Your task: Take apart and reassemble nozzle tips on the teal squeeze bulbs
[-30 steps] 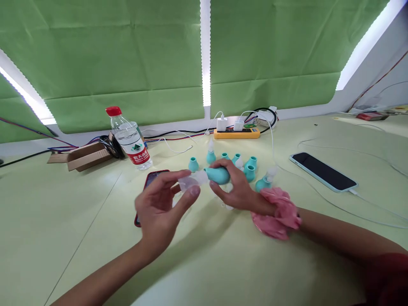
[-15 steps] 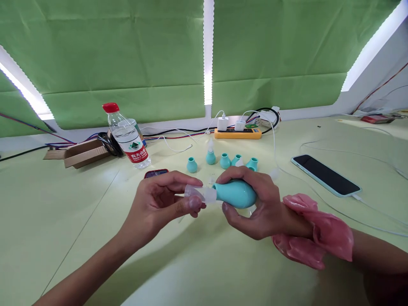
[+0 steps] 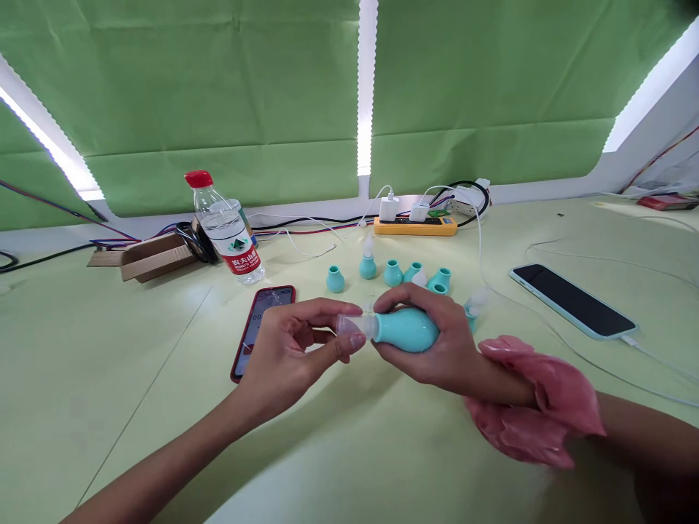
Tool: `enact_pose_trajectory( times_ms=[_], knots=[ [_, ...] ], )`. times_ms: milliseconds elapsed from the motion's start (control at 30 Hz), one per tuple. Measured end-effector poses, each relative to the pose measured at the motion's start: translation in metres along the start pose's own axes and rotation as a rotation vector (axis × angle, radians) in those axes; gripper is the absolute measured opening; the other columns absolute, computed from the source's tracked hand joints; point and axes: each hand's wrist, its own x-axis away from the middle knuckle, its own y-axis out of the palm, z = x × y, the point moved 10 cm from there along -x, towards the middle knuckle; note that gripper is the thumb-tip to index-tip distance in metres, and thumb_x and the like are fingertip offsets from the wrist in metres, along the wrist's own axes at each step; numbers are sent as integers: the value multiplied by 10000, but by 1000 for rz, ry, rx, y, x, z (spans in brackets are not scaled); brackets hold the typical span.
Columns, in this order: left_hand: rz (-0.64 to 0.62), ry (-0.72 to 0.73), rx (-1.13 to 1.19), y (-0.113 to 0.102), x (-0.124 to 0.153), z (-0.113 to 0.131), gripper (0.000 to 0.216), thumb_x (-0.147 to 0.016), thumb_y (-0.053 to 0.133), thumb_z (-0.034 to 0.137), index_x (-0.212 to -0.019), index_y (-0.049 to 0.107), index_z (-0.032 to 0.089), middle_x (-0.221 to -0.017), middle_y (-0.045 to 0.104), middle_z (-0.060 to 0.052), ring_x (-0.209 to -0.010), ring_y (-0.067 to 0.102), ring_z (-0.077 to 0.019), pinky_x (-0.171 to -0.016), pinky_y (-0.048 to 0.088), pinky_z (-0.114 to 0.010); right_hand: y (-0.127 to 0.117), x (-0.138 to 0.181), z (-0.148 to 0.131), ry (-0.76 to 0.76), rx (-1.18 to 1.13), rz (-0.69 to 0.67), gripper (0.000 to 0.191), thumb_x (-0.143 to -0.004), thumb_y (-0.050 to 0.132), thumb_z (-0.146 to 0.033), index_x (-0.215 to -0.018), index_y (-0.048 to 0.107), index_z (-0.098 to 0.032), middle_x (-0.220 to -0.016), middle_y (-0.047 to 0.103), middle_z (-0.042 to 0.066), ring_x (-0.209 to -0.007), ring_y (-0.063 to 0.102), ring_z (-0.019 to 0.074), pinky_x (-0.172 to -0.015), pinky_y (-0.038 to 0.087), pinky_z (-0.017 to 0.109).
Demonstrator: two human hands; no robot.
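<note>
My right hand (image 3: 437, 349) is wrapped round a teal rubber bulb (image 3: 407, 330) held just above the table. My left hand (image 3: 289, 356) pinches a clear plastic tip (image 3: 352, 325) between thumb and fingers, its end meeting the bulb's neck. A pink scrunchie (image 3: 532, 407) sits on my right wrist. Behind the hands stand several more teal bulbs (image 3: 392, 273), some with clear tips fitted. A red-cased phone (image 3: 256, 324) lies on the table under my left hand.
A water bottle with a red cap (image 3: 232, 233) stands at the back left beside a cardboard box (image 3: 150, 258). A yellow power strip (image 3: 415, 225) with chargers and cables lies at the back. A second phone (image 3: 573, 300), plugged to a white cable, lies at right.
Both hands drew nearer to me and lower, then closed together; the clear tip now sits tighter against the bulb's neck. The view shifted slightly, which shows more of the red phone.
</note>
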Motion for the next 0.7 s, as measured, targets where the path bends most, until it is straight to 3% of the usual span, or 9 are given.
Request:
enact_pose_trajectory(
  times_ms=[133,300,400,533,600,700],
  knots=[
    [34,74,-70,-2,0,0,172,-611,684,171,-782,678,191,-620,627,-11,-480,526,-111,-396,418,-200,18,-3,25,311,-242,-183,206,-549,613,-105,-715,514,-178,-680,535,-23,-602,506,98,-529,422,206],
    [-28,148,-161,4,-3,-2,199,-650,657,183,-846,675,211,-604,617,-7,-506,509,-113,-440,423,-207,55,23,50,732,-620,-485,279,-577,664,-189,-798,494,-172,-506,388,-81,-379,329,23,-326,237,142],
    [-58,168,-190,-1,-7,0,211,-658,651,218,-867,676,218,-656,631,-17,-535,525,-122,-481,438,-221,60,24,46,751,-742,-505,313,-595,689,-237,-821,480,-176,-496,394,-81,-389,332,23,-333,236,135],
    [-199,158,-228,-8,-18,3,329,-722,579,302,-1047,591,246,-732,643,-16,-606,560,-138,-559,454,-237,50,14,40,631,-707,-408,265,-642,665,-318,-786,501,-168,-470,401,-76,-381,349,32,-337,270,149],
    [-271,157,-448,-8,-22,-3,260,-776,500,321,-995,612,237,-740,642,-23,-631,565,-149,-570,439,-243,46,16,44,611,-670,-362,246,-643,663,-328,-750,519,-159,-481,421,-66,-387,372,38,-344,293,156],
    [-361,191,-968,-1,-26,-26,200,-783,478,274,-803,662,198,-706,637,-51,-703,561,-194,-617,410,-276,51,33,58,643,-627,-382,244,-634,664,-337,-735,549,-147,-530,474,-39,-423,429,57,-379,346,177]
  ],
)
